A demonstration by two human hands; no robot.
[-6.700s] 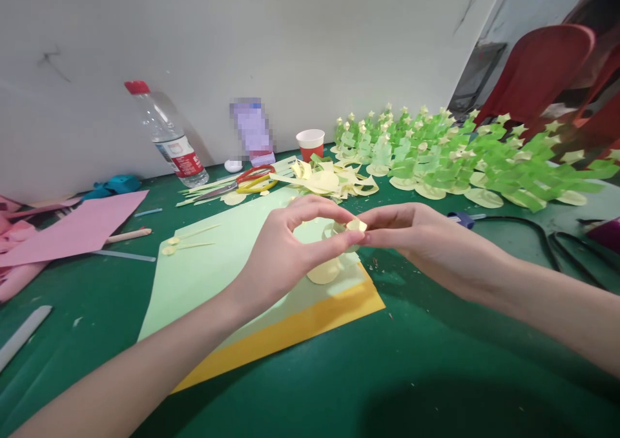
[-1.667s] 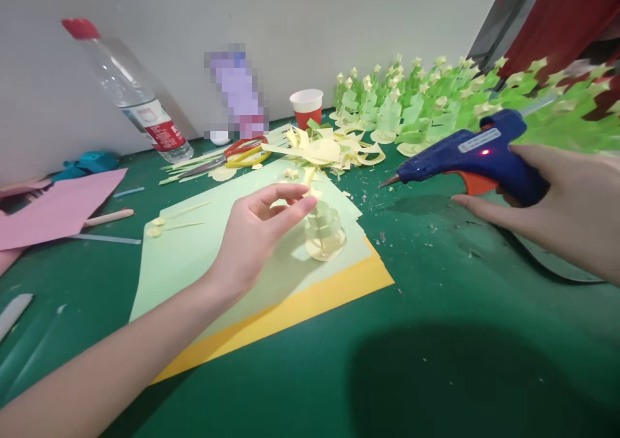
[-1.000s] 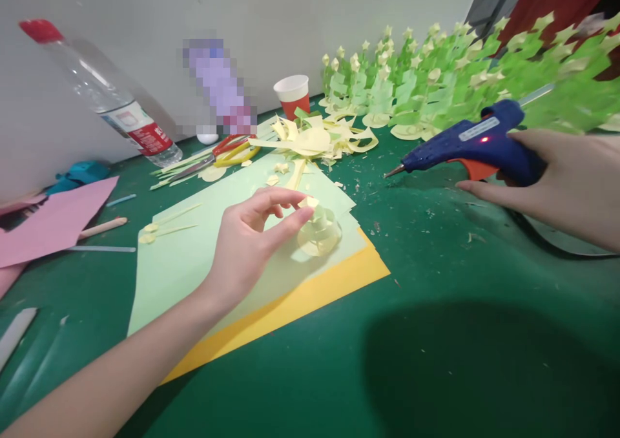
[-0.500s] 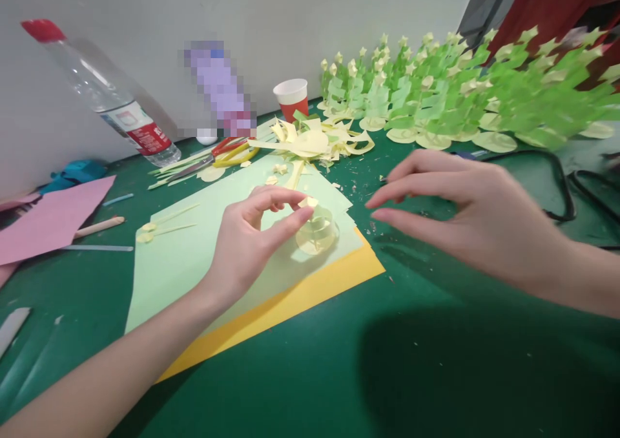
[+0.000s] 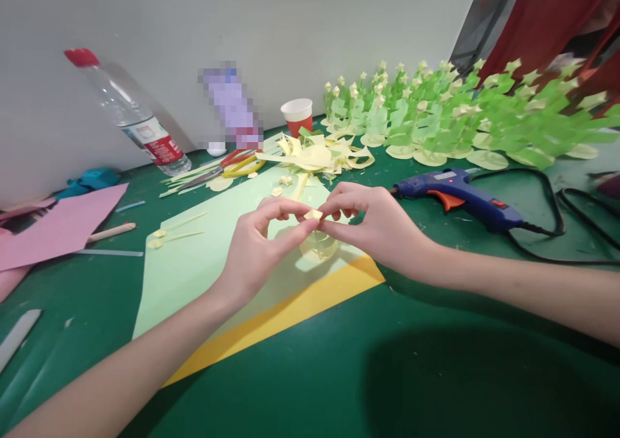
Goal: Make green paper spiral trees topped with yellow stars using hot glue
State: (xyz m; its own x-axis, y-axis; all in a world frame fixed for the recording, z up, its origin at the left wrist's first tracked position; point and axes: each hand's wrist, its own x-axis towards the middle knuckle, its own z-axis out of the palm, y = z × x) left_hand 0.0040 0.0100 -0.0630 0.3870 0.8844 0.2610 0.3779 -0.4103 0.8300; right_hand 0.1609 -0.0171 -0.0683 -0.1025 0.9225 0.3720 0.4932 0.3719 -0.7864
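Between the fingertips of both my hands is a small pale yellow paper star (image 5: 314, 214). My left hand (image 5: 264, 234) pinches it from the left, thumb and forefinger closed on it. From the right, my right hand (image 5: 365, 221) pinches the star's other side. Just below the star stands a pale paper spiral on a round base (image 5: 318, 249), partly covered by my fingers. It rests on a stack of light green paper (image 5: 217, 276), with yellow paper (image 5: 310, 302) showing underneath.
A blue glue gun (image 5: 465, 196) with a black cord lies at right. Behind are paper scraps (image 5: 314, 157), scissors (image 5: 237, 163), a paper cup (image 5: 297, 115) and many green paper plants (image 5: 436, 115). A plastic bottle (image 5: 145, 128) and pink paper (image 5: 62, 225) are at left.
My right hand has moved left from beside the paper stack to the star and closed on it. The glue gun has come into clear view. My left hand keeps its pinch.
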